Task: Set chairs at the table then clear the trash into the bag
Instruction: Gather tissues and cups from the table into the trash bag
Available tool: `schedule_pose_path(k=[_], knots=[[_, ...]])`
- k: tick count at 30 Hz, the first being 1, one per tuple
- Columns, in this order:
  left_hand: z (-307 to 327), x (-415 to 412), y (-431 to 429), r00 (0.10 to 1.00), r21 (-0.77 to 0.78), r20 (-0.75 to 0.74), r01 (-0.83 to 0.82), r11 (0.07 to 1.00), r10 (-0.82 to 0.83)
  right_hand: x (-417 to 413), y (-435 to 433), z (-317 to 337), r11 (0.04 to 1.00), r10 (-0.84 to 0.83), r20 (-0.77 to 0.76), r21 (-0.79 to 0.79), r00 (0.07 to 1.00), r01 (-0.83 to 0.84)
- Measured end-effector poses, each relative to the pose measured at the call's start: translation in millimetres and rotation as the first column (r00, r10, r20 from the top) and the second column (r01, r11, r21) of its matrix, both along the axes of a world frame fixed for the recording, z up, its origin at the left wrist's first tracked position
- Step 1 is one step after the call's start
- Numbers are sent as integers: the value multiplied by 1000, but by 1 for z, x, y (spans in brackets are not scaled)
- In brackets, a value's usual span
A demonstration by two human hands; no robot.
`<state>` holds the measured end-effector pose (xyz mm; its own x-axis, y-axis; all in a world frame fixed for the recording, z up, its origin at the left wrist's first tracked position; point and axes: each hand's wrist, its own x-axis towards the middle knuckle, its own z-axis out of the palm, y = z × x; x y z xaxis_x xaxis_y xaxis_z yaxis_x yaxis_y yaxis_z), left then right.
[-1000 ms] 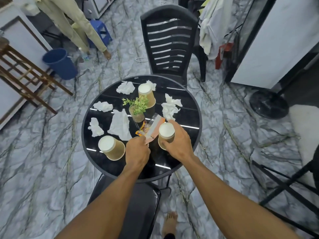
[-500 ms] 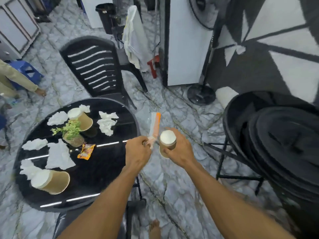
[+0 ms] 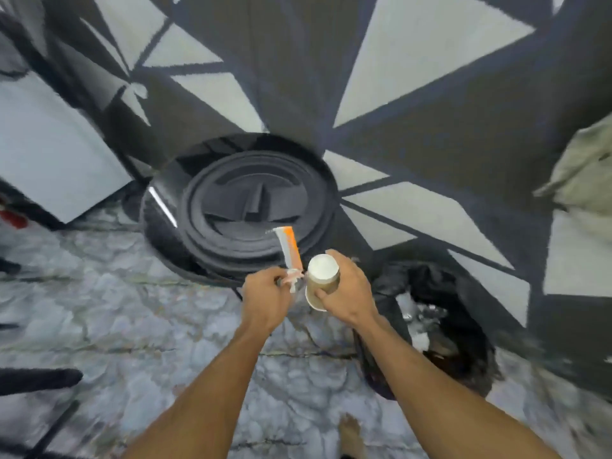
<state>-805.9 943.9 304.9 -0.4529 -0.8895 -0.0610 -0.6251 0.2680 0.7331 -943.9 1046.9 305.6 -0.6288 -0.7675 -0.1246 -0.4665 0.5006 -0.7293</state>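
Left hand (image 3: pixel 265 294): fingers curled, pinching the lower end of an orange-and-white wrapper (image 3: pixel 290 248); the wrapper stands nearly upright above the knuckles, its top leaning slightly to the left.

Right hand (image 3: pixel 347 293): fingers and thumb wrapped round a brown paper cup (image 3: pixel 323 276); the cup's white round end faces the camera; whether anything is inside it cannot be told.

Position of items: both hands are raised side by side, close together, with the wrapper's base just beside the cup; both items are held clear of the floor (image 3: pixel 132 326), which is grey marble-patterned.

Trash bag (image 3: pixel 430 276): black, standing on the floor to the right of the right hand, mouth open upward; pale crumpled scraps are visible inside; the cup and wrapper are near its mouth but left of it, not over it.

Surroundings: a round black stack (image 3: pixel 251 207) of ribbed, disc-like parts sits beyond the hands, against a wall (image 3: pixel 430 61) painted in dark grey and pale triangles; a pale cloth (image 3: pixel 583 170) shows at the right edge; a bare foot (image 3: pixel 351 432) is on the floor between the forearms; the edges of the view are blurred.
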Motion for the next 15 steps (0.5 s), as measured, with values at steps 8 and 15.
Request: schedule_pose_path(k=[8, 15], knots=[[-48, -196, 95, 929, 102, 79, 353, 930, -361, -150, 140, -51, 925, -355, 19, 149, 934, 349], [-84, -290, 154, 856, 165, 190, 455, 875, -481, -215, 209, -88, 832, -516, -6, 231, 856, 504]])
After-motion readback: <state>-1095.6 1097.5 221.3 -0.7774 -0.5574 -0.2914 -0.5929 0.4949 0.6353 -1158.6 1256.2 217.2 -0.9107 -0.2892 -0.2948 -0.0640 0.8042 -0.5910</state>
